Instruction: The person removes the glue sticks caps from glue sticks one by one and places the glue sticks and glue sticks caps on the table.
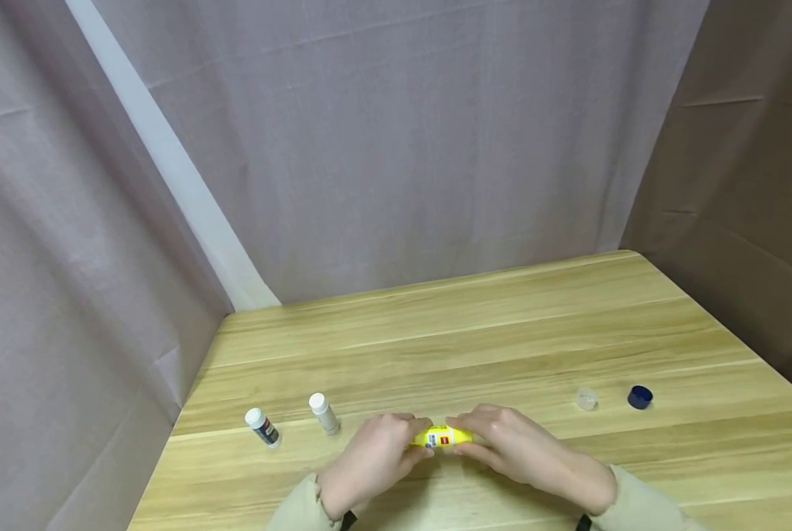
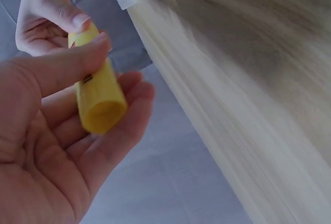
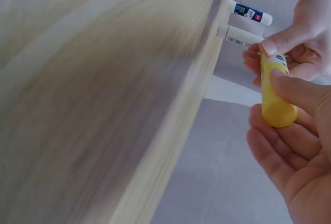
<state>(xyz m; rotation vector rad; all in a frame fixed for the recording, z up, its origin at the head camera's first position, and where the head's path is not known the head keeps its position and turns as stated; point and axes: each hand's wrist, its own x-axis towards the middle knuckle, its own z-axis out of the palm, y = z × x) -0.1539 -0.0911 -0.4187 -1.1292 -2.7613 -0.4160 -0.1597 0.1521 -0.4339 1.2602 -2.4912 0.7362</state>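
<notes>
A yellow glue stick (image 1: 441, 437) with a printed label lies sideways between both hands, a little above the table. My left hand (image 1: 379, 451) grips its left end between thumb and fingers. The other end is pinched by my right hand (image 1: 519, 451). In the left wrist view the round yellow end of the glue stick (image 2: 105, 115) faces the camera. Seen from the right wrist, its smooth opposite end (image 3: 279, 114) shows under the right thumb. Whether a cap sits on either end, I cannot tell for certain.
Left of the hands stand a dark blue labelled glue stick (image 1: 264, 428) and a white glue stick (image 1: 324, 414), both white-topped. On the right lie a clear cap (image 1: 586, 399) and a dark blue cap (image 1: 640, 397). Grey curtains (image 1: 396, 147) surround the wooden table (image 1: 436, 339).
</notes>
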